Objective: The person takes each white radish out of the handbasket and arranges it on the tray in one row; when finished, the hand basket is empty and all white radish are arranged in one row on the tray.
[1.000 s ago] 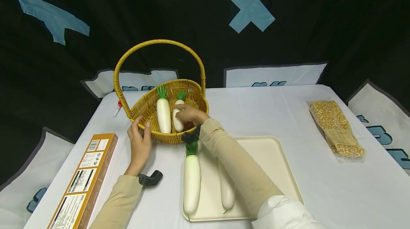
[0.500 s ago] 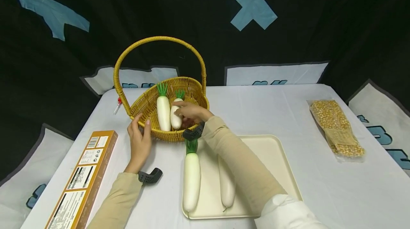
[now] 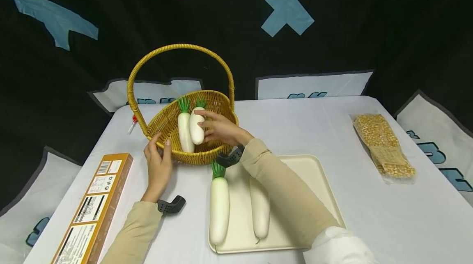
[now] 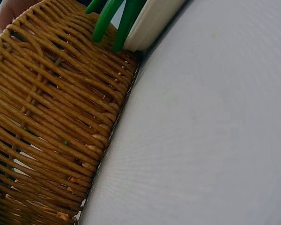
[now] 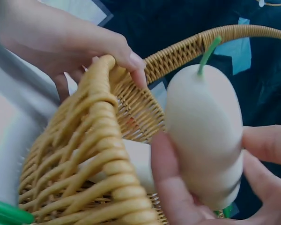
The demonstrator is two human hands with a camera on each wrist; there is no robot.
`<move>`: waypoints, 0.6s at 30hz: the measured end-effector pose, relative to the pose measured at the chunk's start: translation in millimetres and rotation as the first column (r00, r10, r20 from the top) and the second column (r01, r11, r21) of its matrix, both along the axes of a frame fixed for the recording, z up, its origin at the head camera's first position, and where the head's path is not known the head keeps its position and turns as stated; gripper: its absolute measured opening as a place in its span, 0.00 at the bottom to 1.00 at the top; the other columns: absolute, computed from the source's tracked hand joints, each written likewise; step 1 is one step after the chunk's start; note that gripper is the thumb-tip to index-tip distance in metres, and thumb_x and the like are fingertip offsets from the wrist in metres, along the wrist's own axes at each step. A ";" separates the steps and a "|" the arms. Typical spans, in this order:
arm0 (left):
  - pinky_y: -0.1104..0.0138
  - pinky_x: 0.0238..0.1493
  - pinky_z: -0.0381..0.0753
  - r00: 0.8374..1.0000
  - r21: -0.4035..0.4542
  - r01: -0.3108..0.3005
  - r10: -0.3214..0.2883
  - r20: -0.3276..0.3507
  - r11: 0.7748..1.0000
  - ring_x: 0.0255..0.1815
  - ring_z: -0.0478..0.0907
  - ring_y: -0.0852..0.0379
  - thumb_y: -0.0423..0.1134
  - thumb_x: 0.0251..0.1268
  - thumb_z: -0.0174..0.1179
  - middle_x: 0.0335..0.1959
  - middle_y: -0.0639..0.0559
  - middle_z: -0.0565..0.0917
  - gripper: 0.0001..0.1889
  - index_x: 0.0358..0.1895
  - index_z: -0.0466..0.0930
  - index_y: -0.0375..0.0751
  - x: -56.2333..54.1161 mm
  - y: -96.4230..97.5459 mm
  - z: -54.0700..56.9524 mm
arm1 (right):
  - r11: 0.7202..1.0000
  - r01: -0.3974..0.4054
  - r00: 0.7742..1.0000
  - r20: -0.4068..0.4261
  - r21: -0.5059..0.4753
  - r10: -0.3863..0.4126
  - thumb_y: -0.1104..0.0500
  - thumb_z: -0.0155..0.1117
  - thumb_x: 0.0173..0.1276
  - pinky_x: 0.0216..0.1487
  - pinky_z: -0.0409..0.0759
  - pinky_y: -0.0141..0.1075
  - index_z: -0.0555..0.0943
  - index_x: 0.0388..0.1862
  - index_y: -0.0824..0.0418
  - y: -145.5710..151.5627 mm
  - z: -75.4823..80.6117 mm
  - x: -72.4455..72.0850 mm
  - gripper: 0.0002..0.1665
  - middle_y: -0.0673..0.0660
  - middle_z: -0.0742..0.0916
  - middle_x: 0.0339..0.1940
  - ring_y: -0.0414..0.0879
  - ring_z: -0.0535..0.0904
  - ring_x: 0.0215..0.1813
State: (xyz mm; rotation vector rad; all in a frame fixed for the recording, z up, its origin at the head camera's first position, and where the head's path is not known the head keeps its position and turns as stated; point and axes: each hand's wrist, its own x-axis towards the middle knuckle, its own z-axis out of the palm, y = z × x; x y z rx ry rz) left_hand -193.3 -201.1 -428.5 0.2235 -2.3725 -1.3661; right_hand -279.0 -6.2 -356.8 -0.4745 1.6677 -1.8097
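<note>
A yellow wicker basket [image 3: 201,157] with a tall hoop handle stands at the table's back left. My left hand [image 3: 159,169] grips its near left rim, thumb inside, as the right wrist view shows. Inside, a white radish [image 3: 185,130] with green leaf stubs leans on the weave. My right hand [image 3: 224,128] pinches a second white radish [image 5: 201,122] between thumb and fingers, over the basket's inside and up against the first one. Two more white radishes lie on a cream tray [image 3: 295,198]: a leafy one [image 3: 219,210] along its left edge and another [image 3: 260,208] near my right sleeve.
A long orange box [image 3: 92,210] with white labels lies left of my left arm. On the right is a clear bag of corn kernels [image 3: 382,147]. A small red-topped item [image 3: 133,124] lies behind the basket's left side. A black cloth hangs behind the table.
My right hand has lifted the held radish slightly and shifted it left, closer to the other radish in the basket. The left hand stays on the rim.
</note>
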 end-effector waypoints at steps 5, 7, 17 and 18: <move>0.52 0.50 0.61 1.000 0.002 0.006 -0.006 0.003 1.000 0.50 0.60 0.44 0.56 0.69 0.39 0.65 0.35 0.51 0.28 0.68 0.51 0.51 0.9 -0.1 -1.0 | 0.995 0.020 0.999 -0.032 -0.095 -0.023 0.64 0.46 0.70 0.39 0.78 0.36 0.60 0.68 0.49 11.6 1.8 11.7 0.28 0.58 0.72 0.52 0.46 0.78 0.35; 0.50 0.51 0.61 1.000 0.007 0.004 -0.004 0.009 1.000 0.51 0.60 0.43 0.56 0.69 0.39 0.66 0.35 0.51 0.28 0.68 0.51 0.52 1.6 -0.4 -1.5 | 0.994 0.020 0.999 -0.046 -0.109 -0.025 0.64 0.47 0.69 0.40 0.78 0.36 0.61 0.67 0.49 18.3 3.2 17.7 0.28 0.57 0.73 0.48 0.45 0.77 0.35; 0.54 0.48 0.61 1.000 0.003 -0.001 0.001 -0.011 1.000 0.48 0.61 0.45 0.57 0.68 0.39 0.65 0.36 0.52 0.28 0.67 0.52 0.52 -0.1 -1.1 -3.4 | 0.998 0.032 0.992 -0.117 -0.057 -0.038 0.62 0.54 0.66 0.48 0.77 0.41 0.64 0.63 0.50 71.5 5.2 51.9 0.27 0.58 0.71 0.53 0.46 0.74 0.47; 0.54 0.48 0.61 1.000 0.002 -0.002 0.002 -0.011 1.000 0.48 0.61 0.46 0.57 0.68 0.39 0.65 0.36 0.52 0.28 0.67 0.52 0.52 -0.1 -1.1 -3.5 | 0.998 0.036 0.992 -0.118 -0.053 -0.042 0.61 0.54 0.66 0.48 0.77 0.41 0.64 0.63 0.50 78.1 4.6 55.7 0.27 0.58 0.71 0.53 0.46 0.74 0.47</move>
